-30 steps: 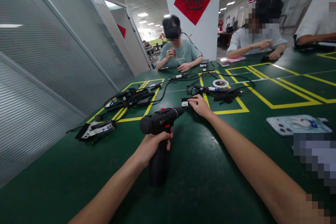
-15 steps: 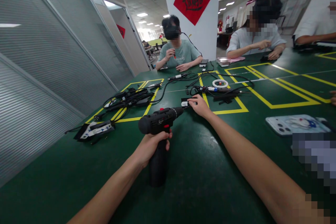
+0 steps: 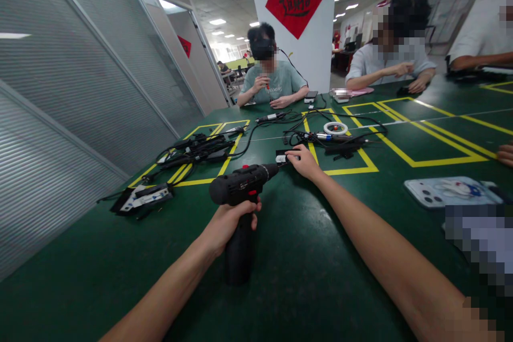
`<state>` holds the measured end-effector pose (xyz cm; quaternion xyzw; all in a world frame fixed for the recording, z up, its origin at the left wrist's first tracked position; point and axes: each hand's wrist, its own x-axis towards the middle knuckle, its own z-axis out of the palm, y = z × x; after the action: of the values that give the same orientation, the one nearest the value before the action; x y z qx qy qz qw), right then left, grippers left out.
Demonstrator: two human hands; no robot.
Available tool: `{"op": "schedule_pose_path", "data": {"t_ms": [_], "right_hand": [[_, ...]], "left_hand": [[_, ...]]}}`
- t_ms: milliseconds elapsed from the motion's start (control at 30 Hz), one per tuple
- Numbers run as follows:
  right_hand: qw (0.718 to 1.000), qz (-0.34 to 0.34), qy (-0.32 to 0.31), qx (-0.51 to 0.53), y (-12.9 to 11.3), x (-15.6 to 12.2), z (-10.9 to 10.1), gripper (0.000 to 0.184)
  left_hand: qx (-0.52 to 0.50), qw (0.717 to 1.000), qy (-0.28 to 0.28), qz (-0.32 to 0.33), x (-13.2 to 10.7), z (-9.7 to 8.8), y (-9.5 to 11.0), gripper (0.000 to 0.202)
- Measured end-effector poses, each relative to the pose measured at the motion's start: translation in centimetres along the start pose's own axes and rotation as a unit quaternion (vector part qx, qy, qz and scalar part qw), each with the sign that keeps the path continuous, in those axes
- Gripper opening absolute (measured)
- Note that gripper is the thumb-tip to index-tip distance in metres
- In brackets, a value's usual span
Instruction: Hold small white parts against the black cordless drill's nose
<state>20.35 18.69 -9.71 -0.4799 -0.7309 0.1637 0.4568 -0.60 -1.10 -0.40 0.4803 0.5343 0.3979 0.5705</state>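
Note:
My left hand (image 3: 234,219) is wrapped around the grip of a black cordless drill (image 3: 236,187) with red buttons. The drill stands roughly upright over the green table, its chuck pointing away and to the right. Just past the chuck lies a small black part with a white label (image 3: 281,158). My right hand (image 3: 305,162) reaches in from the right, its fingers pinching this part at its right side. The contact between the drill's tip and the part is too small to make out.
Black cables and tools (image 3: 200,147) lie in a heap at the left, near a black-and-white packet (image 3: 140,199). Further right are a soldering-iron-like tool (image 3: 326,137), a white ring (image 3: 335,128) and a phone (image 3: 449,192). People sit across the green table (image 3: 320,288).
The drill and both hands keep nearly the same pose, with only a tiny shift of the view. Across the table, a person's red-handled tool now shows its shaft pointing down.

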Motion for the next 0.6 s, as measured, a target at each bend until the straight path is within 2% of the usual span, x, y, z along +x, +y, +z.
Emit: {"op": "schedule_pose_path", "data": {"t_ms": [300, 600], "right_hand": [[1.000, -0.009, 0.002, -0.003, 0.07, -0.03, -0.04, 0.027], [1.000, -0.004, 0.001, -0.002, 0.11, 0.05, 0.03, 0.025]], "left_hand": [[0.006, 1.000, 0.016, 0.001, 0.07, 0.08, 0.02, 0.029], [0.006, 1.000, 0.007, 0.009, 0.07, -0.05, -0.23, 0.027]]}}
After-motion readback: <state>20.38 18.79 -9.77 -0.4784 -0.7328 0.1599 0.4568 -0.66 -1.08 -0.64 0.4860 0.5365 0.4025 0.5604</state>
